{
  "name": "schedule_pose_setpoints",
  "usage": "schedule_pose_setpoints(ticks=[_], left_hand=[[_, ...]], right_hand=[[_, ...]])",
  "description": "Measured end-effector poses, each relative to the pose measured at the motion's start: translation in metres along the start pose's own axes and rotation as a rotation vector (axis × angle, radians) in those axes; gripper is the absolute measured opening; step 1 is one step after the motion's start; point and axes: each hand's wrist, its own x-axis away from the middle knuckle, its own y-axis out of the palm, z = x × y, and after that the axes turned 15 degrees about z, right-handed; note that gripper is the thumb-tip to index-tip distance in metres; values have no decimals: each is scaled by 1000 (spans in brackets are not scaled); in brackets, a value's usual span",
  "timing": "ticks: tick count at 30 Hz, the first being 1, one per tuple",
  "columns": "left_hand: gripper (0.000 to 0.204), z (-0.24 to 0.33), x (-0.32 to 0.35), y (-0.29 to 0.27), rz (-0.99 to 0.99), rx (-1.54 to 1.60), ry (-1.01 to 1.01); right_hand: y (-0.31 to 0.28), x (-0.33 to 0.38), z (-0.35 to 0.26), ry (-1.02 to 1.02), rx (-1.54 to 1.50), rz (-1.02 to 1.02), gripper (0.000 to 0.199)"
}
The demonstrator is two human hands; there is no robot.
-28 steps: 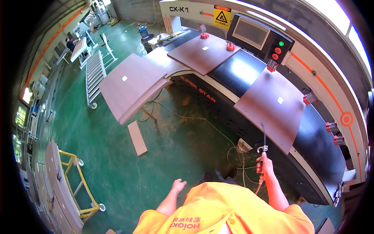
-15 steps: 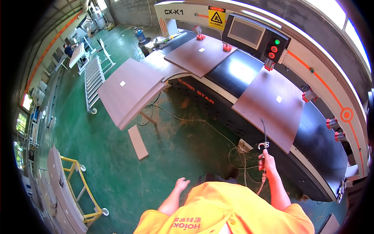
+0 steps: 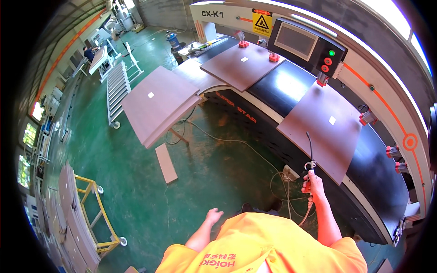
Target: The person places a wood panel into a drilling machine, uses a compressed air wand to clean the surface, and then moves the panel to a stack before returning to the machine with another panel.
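In my right hand (image 3: 313,185) is an air blow gun (image 3: 310,164) with a thin dark nozzle and an orange handle, my fingers closed round it. Its nozzle points toward the near edge of a brown panel (image 3: 325,132) on the black machine bed. A pale hose (image 3: 307,214) runs down from the gun's handle. My left hand (image 3: 213,216) hangs low over the green floor, fingers loosely apart, holding nothing.
Another brown panel (image 3: 243,66) lies farther along the bed. A stack of panels (image 3: 159,102) stands left of the machine. The control box (image 3: 302,48) hangs above the bed. Hoses cross the floor. A loose board (image 3: 165,164) and a yellow-framed cart (image 3: 98,214) are to the left.
The view has turned slightly, and the machine and panels sit a little farther right in it. My right hand still grips the blow gun; my left hand hangs as before.
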Motion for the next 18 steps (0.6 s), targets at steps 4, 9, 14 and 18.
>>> schedule_pose_setpoints(ticks=[4,9,14,18], left_hand=[[65,7,4,1,12,-41,36],[65,7,4,5,11,-20,33],[65,5,7,8,2,1,0],[64,7,7,8,-5,-9,24]], right_hand=[[9,-3,0,-46,60,-16,42],[13,-3,-3,-126,152,-133,37],[19,3,-17,-181,246,-61,37],[24,6,-18,-143,304,-72,37]])
